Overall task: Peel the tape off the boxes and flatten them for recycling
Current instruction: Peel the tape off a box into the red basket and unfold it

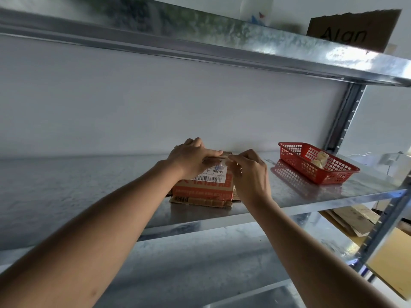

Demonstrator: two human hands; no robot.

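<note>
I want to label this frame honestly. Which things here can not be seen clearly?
Head view only:
- Tape on the box: the left hand and right hand cover its top.
- Label text: too small, partly covered.
- Pale lumps in the red basket: too small to identify.
- Container on the upper shelf: blurred, cut by the top edge.

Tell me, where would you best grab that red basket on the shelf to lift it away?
Probably by the long rim of the red basket that faces the person, coming from the front with fingers over the edge. It lies flat and open-topped on the metal shelf, right of the cardboard box, and nothing blocks that side.
</note>
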